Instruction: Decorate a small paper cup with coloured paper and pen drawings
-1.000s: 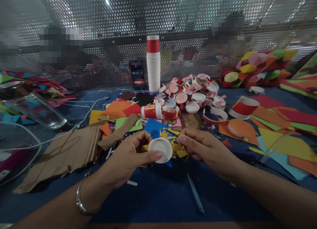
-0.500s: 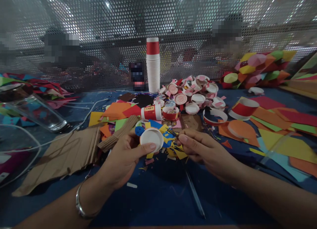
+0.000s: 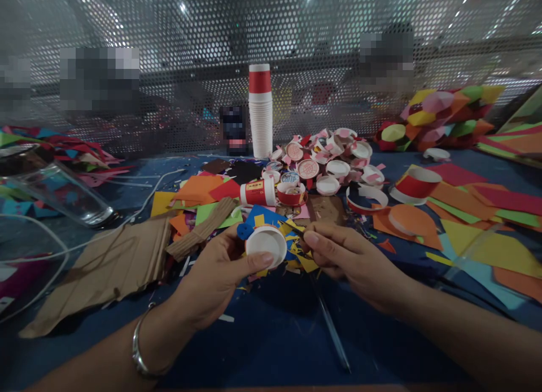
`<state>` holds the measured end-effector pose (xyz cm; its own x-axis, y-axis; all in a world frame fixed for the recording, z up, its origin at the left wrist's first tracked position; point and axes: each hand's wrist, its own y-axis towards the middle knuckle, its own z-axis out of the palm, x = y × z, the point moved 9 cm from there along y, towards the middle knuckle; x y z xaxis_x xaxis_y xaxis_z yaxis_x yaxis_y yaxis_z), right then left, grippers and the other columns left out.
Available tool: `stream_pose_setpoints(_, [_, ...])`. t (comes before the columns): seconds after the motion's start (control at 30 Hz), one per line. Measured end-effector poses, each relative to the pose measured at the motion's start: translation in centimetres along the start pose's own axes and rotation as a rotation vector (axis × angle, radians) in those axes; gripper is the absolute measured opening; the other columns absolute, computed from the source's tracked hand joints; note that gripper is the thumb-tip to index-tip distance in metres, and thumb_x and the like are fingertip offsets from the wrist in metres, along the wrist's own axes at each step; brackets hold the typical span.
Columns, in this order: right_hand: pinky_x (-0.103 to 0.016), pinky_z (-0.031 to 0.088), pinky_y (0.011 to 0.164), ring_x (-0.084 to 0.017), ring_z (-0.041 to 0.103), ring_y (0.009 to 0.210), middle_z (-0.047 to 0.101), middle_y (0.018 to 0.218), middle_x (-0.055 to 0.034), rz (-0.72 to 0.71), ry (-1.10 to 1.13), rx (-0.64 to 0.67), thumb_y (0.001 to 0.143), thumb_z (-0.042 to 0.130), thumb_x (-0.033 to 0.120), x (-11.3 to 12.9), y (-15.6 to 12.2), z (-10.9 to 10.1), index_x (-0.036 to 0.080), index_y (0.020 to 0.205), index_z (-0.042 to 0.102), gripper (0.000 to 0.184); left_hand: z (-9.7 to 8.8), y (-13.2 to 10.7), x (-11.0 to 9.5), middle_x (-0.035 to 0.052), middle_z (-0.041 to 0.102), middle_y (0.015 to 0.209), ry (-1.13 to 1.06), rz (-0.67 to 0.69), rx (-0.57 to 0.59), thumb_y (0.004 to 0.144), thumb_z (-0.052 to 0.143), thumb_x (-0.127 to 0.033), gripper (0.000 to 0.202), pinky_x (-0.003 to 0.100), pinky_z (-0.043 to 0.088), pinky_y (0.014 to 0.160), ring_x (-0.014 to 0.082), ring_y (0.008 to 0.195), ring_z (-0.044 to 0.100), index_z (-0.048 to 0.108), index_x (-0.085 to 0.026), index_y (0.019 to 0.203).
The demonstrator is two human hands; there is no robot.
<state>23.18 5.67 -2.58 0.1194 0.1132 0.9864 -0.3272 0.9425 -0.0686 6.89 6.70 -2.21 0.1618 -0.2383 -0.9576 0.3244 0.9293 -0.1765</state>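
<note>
My left hand (image 3: 220, 270) pinches the cut-off bottom of a paper cup (image 3: 266, 244), thumb pressed on its white hollow side. A small round blue paper piece (image 3: 244, 230) shows at the cup bottom's upper left edge, near my fingers. My right hand (image 3: 339, 248) is closed around a dark, slim pair of scissors (image 3: 297, 230); the handles are hidden in my fingers. Their tips point left, just right of the cup bottom and apart from it. Yellow and blue paper scraps (image 3: 307, 261) lie below and behind the tips.
Behind stand a tall stack of paper cups (image 3: 260, 121) and a heap of cut cup bottoms (image 3: 328, 165). Cardboard (image 3: 101, 273) and a glass bottle (image 3: 68, 191) lie left. A pen (image 3: 332, 327) lies in front. Coloured paper (image 3: 486, 245) spreads right. Beyond is a perforated metal screen (image 3: 178, 42).
My left hand has shifted slightly right with the cup bottom, which has turned a little. The scissors' blades, seen apart before, look closer together. My right hand stays nearly in place.
</note>
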Motion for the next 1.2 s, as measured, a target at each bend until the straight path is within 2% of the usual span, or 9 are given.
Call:
stream_pose_setpoints(0.17, [-0.022, 0.011, 0.044, -0.007, 0.017, 0.052, 0.029, 0.063, 0.0105, -0.009, -0.015, -0.003, 0.092, 0.071, 0.063, 0.0, 0.0, -0.1, 0.020, 0.078, 0.052, 0.049, 0.0, 0.0, 0.0, 0.0031, 0.072, 0.087, -0.022, -0.003, 0.004, 0.072, 0.094, -0.026, 0.032, 0.021, 0.050, 0.066, 0.0116, 0.075, 0.060, 0.075, -0.016, 0.096])
stream_pose_setpoints(0.3, [-0.023, 0.012, 0.044, -0.007, 0.019, 0.052, 0.029, 0.063, 0.0102, -0.022, -0.044, -0.051, 0.093, 0.069, 0.063, -0.2, 0.2, -0.7, 0.021, 0.076, 0.049, 0.049, -0.2, 0.1, 0.0, 0.0032, 0.075, 0.087, -0.057, -0.011, -0.015, 0.069, 0.096, -0.024, 0.036, 0.021, 0.053, 0.063, 0.0129, 0.075, 0.065, 0.075, -0.016, 0.097])
stream_pose_setpoints(0.4, [-0.024, 0.016, 0.045, -0.008, 0.020, 0.053, 0.030, 0.064, 0.0094, -0.061, -0.099, -0.083, 0.098, 0.063, 0.060, 0.2, 0.2, -1.1, 0.022, 0.077, 0.049, 0.045, -0.7, 0.4, -0.4, 0.0047, 0.079, 0.097, -0.091, 0.023, -0.062, 0.069, 0.095, -0.019, 0.039, 0.022, 0.060, 0.072, 0.0161, 0.085, 0.072, 0.073, -0.017, 0.100])
stream_pose_setpoints(0.57, [-0.027, 0.030, 0.054, -0.011, 0.037, 0.058, 0.042, 0.066, 0.0057, -0.221, -0.540, -0.062, 0.104, 0.051, 0.048, 2.2, -0.5, -0.4, 0.021, 0.084, 0.056, 0.035, -2.6, 1.1, -1.7, 0.0049, 0.079, 0.102, -0.146, 0.151, -0.160, 0.071, 0.088, -0.009, 0.041, 0.023, 0.063, 0.083, 0.0169, 0.094, 0.075, 0.067, -0.017, 0.106])
stream_pose_setpoints(0.7, [-0.029, 0.036, 0.060, -0.014, 0.050, 0.064, 0.057, 0.075, 0.0016, -0.186, -0.763, 0.083, 0.102, 0.054, 0.048, 1.2, -1.1, 1.5, 0.020, 0.096, 0.060, 0.029, -3.7, 1.4, -1.7, 0.0050, 0.078, 0.103, -0.180, 0.141, -0.228, 0.076, 0.080, -0.004, 0.038, 0.026, 0.065, 0.076, 0.0183, 0.090, 0.076, 0.060, -0.019, 0.105])
stream_pose_setpoints(0.83, [-0.030, 0.038, 0.062, -0.017, 0.056, 0.067, 0.064, 0.080, -0.0014, -0.195, -0.941, 0.182, 0.097, 0.061, 0.043, -0.1, -1.3, 3.1, 0.019, 0.101, 0.063, 0.024, -3.0, 1.3, -1.4, 0.0064, 0.078, 0.100, -0.241, 0.065, -0.218, 0.079, 0.070, -0.001, 0.030, 0.029, 0.066, 0.070, 0.0202, 0.081, 0.078, 0.060, -0.018, 0.101])
stream_pose_setpoints(1.03, [-0.030, 0.043, 0.064, -0.017, 0.061, 0.070, 0.072, 0.086, -0.0046, -0.317, -1.023, 0.280, 0.096, 0.068, 0.046, -0.2, -2.0, 4.6, 0.017, 0.103, 0.070, 0.030, -2.5, 0.9, -1.0, 0.0071, 0.077, 0.103, -0.308, 0.027, -0.225, 0.084, 0.066, 0.000, 0.023, 0.034, 0.067, 0.075, 0.0210, 0.089, 0.076, 0.061, -0.017, 0.098])
stream_pose_setpoints(1.1, [-0.030, 0.044, 0.064, -0.017, 0.061, 0.069, 0.072, 0.083, -0.0048, -0.363, -1.017, 0.271, 0.098, 0.065, 0.047, 0.3, -2.2, 4.7, 0.017, 0.104, 0.071, 0.031, -2.3, 0.9, -0.9, 0.0055, 0.077, 0.101, -0.294, 0.024, -0.201, 0.083, 0.067, 0.000, 0.024, 0.033, 0.067, 0.077, 0.0197, 0.091, 0.075, 0.063, -0.017, 0.099])
stream_pose_setpoints(1.2, [-0.029, 0.043, 0.061, -0.016, 0.060, 0.065, 0.070, 0.078, -0.0037, -0.380, -0.994, 0.170, 0.101, 0.061, 0.046, 1.1, -1.9, 3.8, 0.018, 0.097, 0.071, 0.030, -2.0, 0.8, -0.8, 0.0033, 0.076, 0.096, -0.251, 0.016, -0.165, 0.083, 0.071, -0.002, 0.024, 0.029, 0.064, 0.079, 0.0175, 0.090, 0.073, 0.063, -0.017, 0.101])
